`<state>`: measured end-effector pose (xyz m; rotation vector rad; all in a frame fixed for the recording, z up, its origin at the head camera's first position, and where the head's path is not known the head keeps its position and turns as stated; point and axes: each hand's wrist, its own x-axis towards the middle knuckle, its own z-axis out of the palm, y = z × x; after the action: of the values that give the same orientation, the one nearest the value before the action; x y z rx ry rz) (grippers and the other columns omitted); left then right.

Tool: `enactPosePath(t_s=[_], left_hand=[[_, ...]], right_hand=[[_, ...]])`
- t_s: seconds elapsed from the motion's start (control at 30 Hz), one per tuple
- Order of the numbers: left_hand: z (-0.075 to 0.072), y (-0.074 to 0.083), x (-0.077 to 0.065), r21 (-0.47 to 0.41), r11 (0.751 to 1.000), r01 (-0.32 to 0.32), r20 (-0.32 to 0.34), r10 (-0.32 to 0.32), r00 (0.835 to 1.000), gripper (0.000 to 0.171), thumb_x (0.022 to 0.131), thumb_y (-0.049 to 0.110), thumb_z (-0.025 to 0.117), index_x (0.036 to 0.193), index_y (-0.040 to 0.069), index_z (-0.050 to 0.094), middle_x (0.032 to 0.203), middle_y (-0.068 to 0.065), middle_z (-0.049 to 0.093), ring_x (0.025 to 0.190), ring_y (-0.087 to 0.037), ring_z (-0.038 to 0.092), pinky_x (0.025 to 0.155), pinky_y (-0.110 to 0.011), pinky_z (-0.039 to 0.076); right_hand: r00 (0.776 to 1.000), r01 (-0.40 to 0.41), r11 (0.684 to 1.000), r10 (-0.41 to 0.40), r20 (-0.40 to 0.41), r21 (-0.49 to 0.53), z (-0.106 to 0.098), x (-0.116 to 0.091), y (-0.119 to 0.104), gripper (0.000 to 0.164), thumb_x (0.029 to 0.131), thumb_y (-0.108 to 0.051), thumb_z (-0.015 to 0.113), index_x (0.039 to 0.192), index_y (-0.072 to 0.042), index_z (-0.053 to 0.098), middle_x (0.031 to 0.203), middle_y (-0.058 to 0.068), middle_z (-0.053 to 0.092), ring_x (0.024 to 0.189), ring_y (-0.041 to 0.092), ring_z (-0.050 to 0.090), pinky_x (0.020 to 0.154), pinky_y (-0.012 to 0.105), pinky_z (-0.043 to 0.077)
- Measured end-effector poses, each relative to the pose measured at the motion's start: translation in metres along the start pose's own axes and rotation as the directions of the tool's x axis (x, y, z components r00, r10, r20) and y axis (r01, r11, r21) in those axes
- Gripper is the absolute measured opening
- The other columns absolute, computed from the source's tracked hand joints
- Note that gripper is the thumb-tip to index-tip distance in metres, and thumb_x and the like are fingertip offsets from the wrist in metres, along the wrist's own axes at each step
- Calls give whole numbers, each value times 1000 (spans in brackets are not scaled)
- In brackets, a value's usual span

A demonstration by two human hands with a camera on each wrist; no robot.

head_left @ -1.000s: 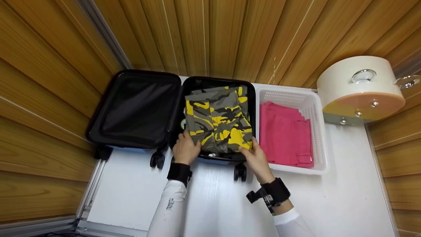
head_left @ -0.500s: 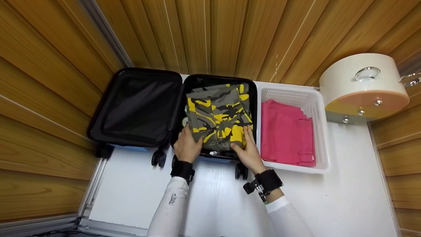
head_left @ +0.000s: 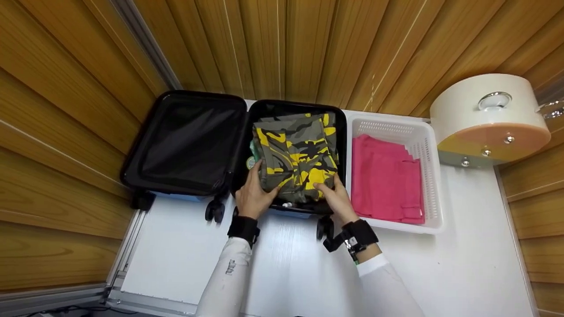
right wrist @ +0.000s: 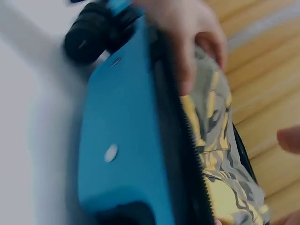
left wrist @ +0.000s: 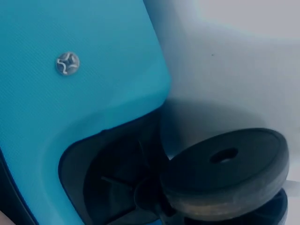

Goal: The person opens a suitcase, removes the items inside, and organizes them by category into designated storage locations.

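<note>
A folded grey, black and yellow camouflage garment (head_left: 299, 154) lies in the right half of an open suitcase (head_left: 342, 132). My left hand (head_left: 254, 196) holds its lower left edge, thumb on top and fingers along the side. At the lower right corner, my right hand (head_left: 337, 198) grips the cloth with the thumb on top and fingers at the outer edge. More camouflage cloth shows under the top layer. A green item with a round label (head_left: 251, 162) peeks out at the left, partly covered. In the right wrist view, the left hand (right wrist: 190, 35) curves over the garment (right wrist: 218, 136).
The suitcase's black-lined other half (head_left: 185, 145) lies open at the left. A white basket (head_left: 434, 185) with a folded pink garment (head_left: 387, 180) stands at the right. Beyond it is a cream box with knobs (head_left: 482, 101). Caster wheels (head_left: 215, 211) stick out in front.
The right hand has moved from the garment's corner onto its top and back to the lower right edge. The left hand has spread its thumb. More of the green item shows at the left.
</note>
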<state>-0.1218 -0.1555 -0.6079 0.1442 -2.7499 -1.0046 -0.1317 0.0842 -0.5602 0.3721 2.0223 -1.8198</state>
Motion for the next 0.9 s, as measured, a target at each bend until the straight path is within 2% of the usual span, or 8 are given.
enactPosePath(t_s=[0.13, 0.2, 0.27, 0.33, 0.47, 0.57, 0.77, 0.9], left_hand=[[-1, 0, 2, 21, 1000, 6, 22, -6, 1000, 92, 88, 35, 88, 162, 16, 37, 151, -12, 55, 48, -17, 45, 45, -31, 27], [-2, 0, 3, 28, 1000, 5, 27, -6, 1000, 92, 88, 35, 88, 162, 16, 36, 150, -13, 53, 51, -18, 48, 47, -32, 29], [-3, 0, 3, 26, 1000, 0, 32, 0, 999, 93, 88, 34, 88, 162, 15, 35, 150, -14, 52, 54, -19, 51, 48, -33, 32], [-3, 1, 4, 23, 1000, -6, 39, 5, 999, 95, 88, 33, 88, 163, 14, 34, 150, -15, 52, 56, -20, 54, 49, -36, 36], [-1, 3, 2, 43, 999, 14, 47, -16, 999, 96, 87, 34, 88, 163, 9, 34, 149, -18, 53, 63, -26, 61, 54, -44, 46], [2, 4, 0, 88, 995, 49, 57, -54, 997, 92, 91, 39, 83, 162, 4, 36, 147, -19, 57, 77, -32, 70, 64, -50, 54], [4, 6, 0, 130, 984, 124, 47, -131, 990, 82, 97, 47, 75, 158, 4, 43, 139, -17, 67, 98, -38, 74, 79, -56, 58], [2, 6, 0, 136, 982, 128, 49, -136, 989, 80, 97, 47, 75, 157, 5, 44, 136, -17, 68, 97, -38, 74, 79, -57, 58]], right_hand=[[998, -60, 973, 54, 31, 225, -3, 11, 0, 104, 100, -19, 68, 169, -10, -10, 166, 25, 23, 125, 27, 44, 110, 36, 35], [999, -50, 963, 45, 25, 266, -2, 15, 0, 102, 100, -16, 68, 170, -8, -7, 146, 20, 42, 107, 20, 46, 93, 29, 36], [999, -34, 956, 33, 7, 292, -1, 17, 2, 99, 99, -14, 68, 170, -5, 0, 129, 12, 48, 94, 17, 45, 81, 26, 34], [1000, -16, 954, 15, 5, 300, -1, 18, 3, 91, 99, -11, 69, 168, -1, 10, 126, 8, 51, 90, 14, 46, 77, 26, 32], [1000, 19, 966, -21, 4, 258, 0, 18, 8, 68, 96, -12, 74, 154, 8, 44, 125, 11, 57, 97, 17, 54, 85, 26, 40], [998, 66, 981, -64, -16, 183, 3, 16, 11, 56, 95, -16, 78, 142, 9, 59, 127, 14, 52, 112, 22, 53, 97, 31, 44], [985, 170, 985, -171, -34, -29, 9, 11, 16, 76, 99, -26, 75, 158, 8, 41, 160, 20, 26, 152, 38, 24, 123, 48, 29], [972, 228, 960, -234, -19, -164, 13, 9, 18, 83, 98, -31, 75, 161, 6, 36, 168, 17, 20, 154, 43, 13, 125, 57, 21]])
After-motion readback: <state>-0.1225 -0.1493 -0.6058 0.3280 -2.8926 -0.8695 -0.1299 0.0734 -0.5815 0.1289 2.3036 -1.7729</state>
